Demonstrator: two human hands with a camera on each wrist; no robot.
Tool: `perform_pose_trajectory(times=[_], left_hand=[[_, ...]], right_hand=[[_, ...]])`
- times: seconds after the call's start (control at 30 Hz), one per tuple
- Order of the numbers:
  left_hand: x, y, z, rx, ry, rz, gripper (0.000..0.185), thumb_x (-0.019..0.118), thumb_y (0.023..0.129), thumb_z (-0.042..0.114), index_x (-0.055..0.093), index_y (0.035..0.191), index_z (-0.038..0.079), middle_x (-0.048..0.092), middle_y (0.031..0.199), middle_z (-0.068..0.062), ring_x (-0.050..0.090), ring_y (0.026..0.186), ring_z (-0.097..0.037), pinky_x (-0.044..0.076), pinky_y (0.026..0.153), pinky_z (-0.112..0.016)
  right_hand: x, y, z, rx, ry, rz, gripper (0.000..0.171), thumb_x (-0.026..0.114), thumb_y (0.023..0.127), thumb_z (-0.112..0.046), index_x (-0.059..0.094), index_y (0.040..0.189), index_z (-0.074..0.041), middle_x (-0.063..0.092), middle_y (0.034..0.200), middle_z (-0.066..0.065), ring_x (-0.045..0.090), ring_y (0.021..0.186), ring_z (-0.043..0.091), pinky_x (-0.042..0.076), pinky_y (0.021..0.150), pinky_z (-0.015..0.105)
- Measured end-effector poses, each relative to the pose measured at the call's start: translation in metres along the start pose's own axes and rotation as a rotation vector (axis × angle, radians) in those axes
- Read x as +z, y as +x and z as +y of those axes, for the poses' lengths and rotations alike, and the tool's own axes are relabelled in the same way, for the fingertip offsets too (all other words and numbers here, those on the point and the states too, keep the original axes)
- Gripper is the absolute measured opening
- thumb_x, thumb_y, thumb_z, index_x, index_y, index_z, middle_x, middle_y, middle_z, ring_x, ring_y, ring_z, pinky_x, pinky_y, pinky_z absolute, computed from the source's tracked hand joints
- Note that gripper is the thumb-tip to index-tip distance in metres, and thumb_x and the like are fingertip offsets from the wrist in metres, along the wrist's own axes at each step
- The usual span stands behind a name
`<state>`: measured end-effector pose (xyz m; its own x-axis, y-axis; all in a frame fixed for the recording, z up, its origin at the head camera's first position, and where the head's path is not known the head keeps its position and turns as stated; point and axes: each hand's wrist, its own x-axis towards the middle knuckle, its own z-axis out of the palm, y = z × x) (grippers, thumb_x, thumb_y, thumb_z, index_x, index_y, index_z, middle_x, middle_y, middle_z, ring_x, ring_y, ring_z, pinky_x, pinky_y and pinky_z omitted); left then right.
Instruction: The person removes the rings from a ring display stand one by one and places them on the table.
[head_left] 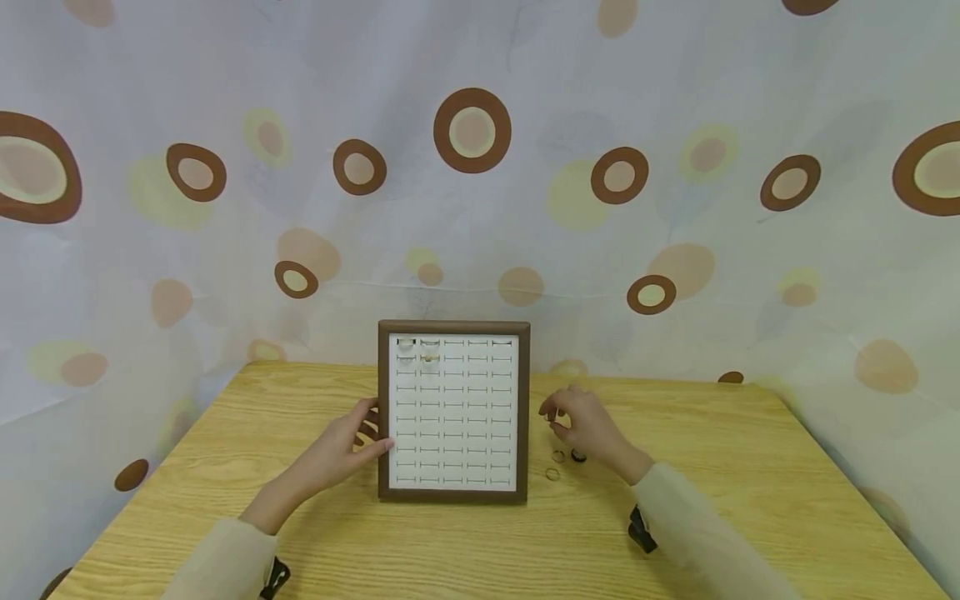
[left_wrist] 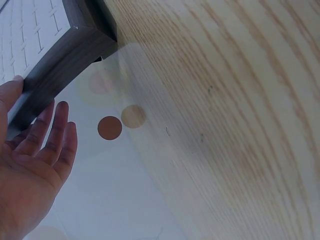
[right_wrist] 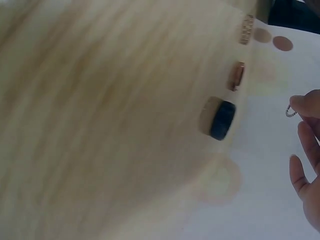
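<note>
A ring display board with a brown frame and white slotted face stands upright on the table. Several rings sit in its upper left slots. My left hand grips the board's left side, its thumb on the front and its fingers reaching behind the dark frame edge. To the board's right, my right hand pinches a small silvery ring between thumb and finger, above the table. Below that hand lie a black ring and two coppery rings, one plain and one patterned.
The light wooden table reaches back to a pale curtain printed with brown and yellow circles. A dark strap shows at the right sleeve, and another at the left sleeve.
</note>
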<state>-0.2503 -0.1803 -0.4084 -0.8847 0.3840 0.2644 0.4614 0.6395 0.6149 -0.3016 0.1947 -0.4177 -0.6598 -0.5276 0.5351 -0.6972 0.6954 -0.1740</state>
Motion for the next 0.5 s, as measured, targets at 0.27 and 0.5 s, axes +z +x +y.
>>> perform_pose_trajectory(times=[0.27, 0.5], left_hand=[[0.000, 0.000, 0.000, 0.009, 0.001, 0.006, 0.057, 0.061, 0.087, 0.031, 0.038, 0.129, 0.000, 0.060, 0.103, -0.007, 0.060, 0.089, -0.016, 0.050, 0.073, -0.028], [0.000, 0.000, -0.001, 0.014, 0.003, 0.009, 0.057, 0.061, 0.087, 0.030, 0.038, 0.129, 0.000, 0.060, 0.103, -0.007, 0.060, 0.089, -0.017, 0.050, 0.073, -0.027]], right_hand=[[0.012, -0.004, 0.003, 0.053, 0.027, -0.117, 0.018, 0.071, 0.071, 0.002, 0.067, 0.085, -0.008, 0.063, 0.074, -0.001, 0.053, 0.071, 0.016, 0.041, 0.065, 0.028], [0.015, -0.007, 0.005, 0.065, 0.036, -0.207, 0.018, 0.071, 0.072, 0.001, 0.066, 0.086, -0.009, 0.062, 0.075, -0.002, 0.051, 0.073, 0.014, 0.039, 0.065, 0.030]])
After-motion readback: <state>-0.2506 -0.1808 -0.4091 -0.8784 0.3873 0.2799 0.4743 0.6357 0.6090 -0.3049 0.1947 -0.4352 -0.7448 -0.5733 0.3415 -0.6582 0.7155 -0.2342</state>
